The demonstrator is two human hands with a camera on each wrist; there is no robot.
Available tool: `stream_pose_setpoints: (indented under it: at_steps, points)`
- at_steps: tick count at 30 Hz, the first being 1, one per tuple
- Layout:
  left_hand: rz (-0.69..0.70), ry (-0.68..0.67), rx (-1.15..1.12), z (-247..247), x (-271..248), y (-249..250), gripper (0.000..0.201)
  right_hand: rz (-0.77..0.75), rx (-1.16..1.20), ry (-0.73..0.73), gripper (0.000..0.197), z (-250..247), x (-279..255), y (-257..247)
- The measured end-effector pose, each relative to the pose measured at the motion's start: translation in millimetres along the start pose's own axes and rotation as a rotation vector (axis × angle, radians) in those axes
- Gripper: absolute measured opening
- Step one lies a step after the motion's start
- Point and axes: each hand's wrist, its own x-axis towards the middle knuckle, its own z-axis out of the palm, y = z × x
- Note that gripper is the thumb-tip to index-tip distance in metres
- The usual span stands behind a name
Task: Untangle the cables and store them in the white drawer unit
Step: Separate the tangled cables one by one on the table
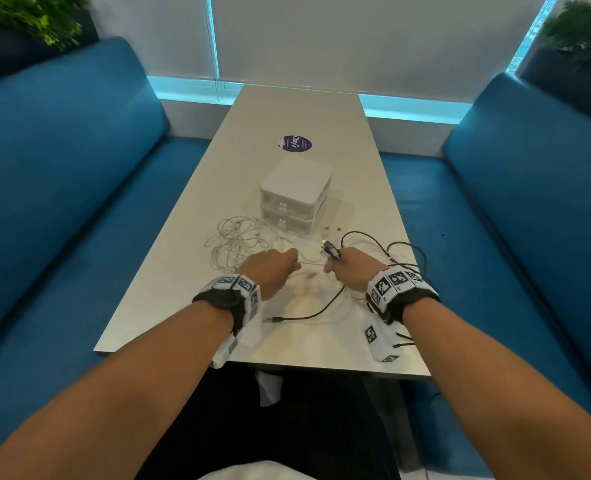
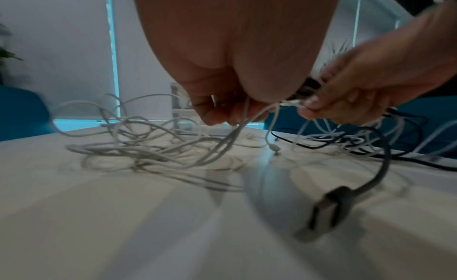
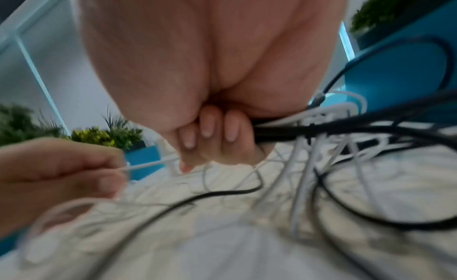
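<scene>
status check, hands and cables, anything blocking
Left hand pinches white cable; right hand grips black cable bundle. Drawer unit shut. Tangle in front of it.

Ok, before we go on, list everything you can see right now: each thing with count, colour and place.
drawer unit: one, white, two drawers both closed, mid-table beyond the cables.
white cables: count unclear, a loose tangle left of centre on the table, in front of the unit.
black cables: count unclear, looped at the right table edge; one black plug lies free near the front.
sticker: one, round, purple, behind the unit.
table: one, pale.
benches: two, blue, either side.
plants: green, in both far corners.
wrist bands: two, black with white marker tags.
left hand: fingers pinch a white cable.
right hand: fingers hold a bundle of black plugs and cable.
</scene>
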Motion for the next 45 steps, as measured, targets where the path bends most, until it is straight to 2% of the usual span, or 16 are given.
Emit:
stream_pose_setpoints:
  at_steps: [2,6,8,10,13,15,18,22,28,30,33,36,38,40,45]
  points:
    - [-0.005,-0.03,-0.074,-1.3,-0.1,-14.3,0.028,0.042,-0.146,0.081,0.022,-3.9,4.2,17.4]
    - [0.022,-0.029,-0.084,1.4,2.1,-14.5,0.033,0.125,-0.236,0.192,0.026,-1.7,9.7,23.5]
    - [0.017,-0.016,-0.005,3.6,3.7,-8.2,0.035,0.088,-0.213,0.306,0.028,1.4,9.0,13.3]
    - [0.013,-0.017,0.06,4.4,4.2,-1.5,0.035,-0.011,-0.164,0.372,0.03,7.1,5.2,0.0]
    - [0.0,-0.011,0.08,3.3,6.9,8.6,0.03,-0.138,-0.14,0.273,0.03,23.1,0.7,-20.1]
    - [-0.017,-0.004,0.081,3.2,8.9,12.0,0.023,-0.144,-0.172,0.168,0.028,31.2,0.6,-28.0]
    - [-0.019,-0.006,0.074,2.8,8.6,6.9,0.024,-0.115,-0.168,0.126,0.025,28.1,3.4,-26.1]
    - [0.006,-0.028,0.083,-0.7,5.7,-7.3,0.036,-0.033,-0.24,0.181,0.024,12.1,3.9,-12.3]
    - [-0.005,-0.033,0.053,10.9,-3.4,-34.8,0.035,0.262,-0.304,0.303,0.024,-13.7,2.6,29.3]
    - [0.019,-0.024,0.047,15.3,-4.9,-32.6,0.034,0.237,-0.296,0.341,0.024,-14.7,1.5,24.8]
    - [0.029,-0.006,0.056,17.6,-1.1,-16.3,0.034,0.113,-0.257,0.417,0.027,-6.6,2.2,-0.9]
    - [0.016,-0.016,0.059,16.6,5.5,0.3,0.034,-0.047,-0.219,0.368,0.029,11.6,2.3,-23.7]
    - [0.02,0.0,0.04,16.3,9.1,6.0,0.033,-0.113,-0.223,0.268,0.03,25.8,-0.1,-31.4]
    - [0.038,0.012,-0.006,15.7,9.8,6.7,0.029,-0.123,-0.208,0.154,0.029,33.7,-2.6,-33.9]
    - [0.051,0.029,-0.156,20.4,2.3,-4.2,0.034,-0.122,-0.064,-0.038,0.021,26.8,0.1,-21.9]
